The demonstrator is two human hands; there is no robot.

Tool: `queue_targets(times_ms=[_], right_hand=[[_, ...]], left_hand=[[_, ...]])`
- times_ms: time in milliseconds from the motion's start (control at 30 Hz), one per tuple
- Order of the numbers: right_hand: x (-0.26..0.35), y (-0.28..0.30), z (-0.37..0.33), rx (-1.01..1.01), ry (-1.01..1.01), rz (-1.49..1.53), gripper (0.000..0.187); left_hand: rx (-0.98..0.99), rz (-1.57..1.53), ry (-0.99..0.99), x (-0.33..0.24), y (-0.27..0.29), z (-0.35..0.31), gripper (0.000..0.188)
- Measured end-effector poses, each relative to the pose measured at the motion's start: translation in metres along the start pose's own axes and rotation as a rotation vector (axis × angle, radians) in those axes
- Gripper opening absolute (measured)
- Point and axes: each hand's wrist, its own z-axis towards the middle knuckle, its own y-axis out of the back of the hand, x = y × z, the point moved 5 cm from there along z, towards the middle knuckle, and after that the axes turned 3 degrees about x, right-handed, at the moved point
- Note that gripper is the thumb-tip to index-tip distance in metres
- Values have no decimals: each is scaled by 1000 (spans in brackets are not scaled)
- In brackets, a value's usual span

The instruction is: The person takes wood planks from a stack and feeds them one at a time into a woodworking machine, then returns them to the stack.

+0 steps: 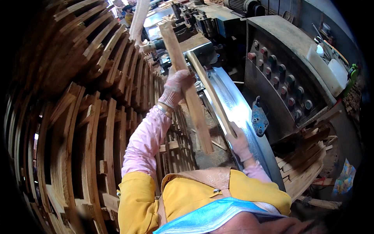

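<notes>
My left hand [180,82], in a knitted work glove, is closed around the middle of a wooden board [198,121]. The board is held up, slanting from upper left to lower right, beside the machine. At the near end of a narrower wooden strip [211,93] is my right hand [239,145], also gloved, its fingers closed on it. This strip lies along the shiny metal bed [253,137], and its far end reaches the machine head [200,50].
Tall stacks of wooden slats [91,156] fill the left side. On the right stands a control box [272,78] with several coloured buttons, and a blue metal bracket [259,119] is near it. A ribbed hose [139,21] hangs at the back. Wood pieces [302,171] are piled at lower right.
</notes>
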Motion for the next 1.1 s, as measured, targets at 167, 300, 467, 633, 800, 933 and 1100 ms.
queue_targets(times_ms=[167,300,467,633,800,933,1100], right_hand=[[-59,13,-28,-227,-263,-861,42],[-97,-19,125,-288,162,-782,21],[-35,-38,251,-15,-59,-721,34],[15,-141,216,315,555,125,68],[113,-96,67,431,393,-264,84],[91,-28,21,98,170,-307,44],[0,32,-84,-47,-200,-853,55]], left_hand=[[-114,-8,74,3,54,2,24],[-244,164,163,-21,115,-26,29],[-489,508,-167,-55,110,-47,40],[-584,625,-279,-64,85,-32,53],[-506,544,-162,-40,66,-36,48],[-237,398,192,14,-4,-46,30],[46,833,74,44,-10,-49,85]])
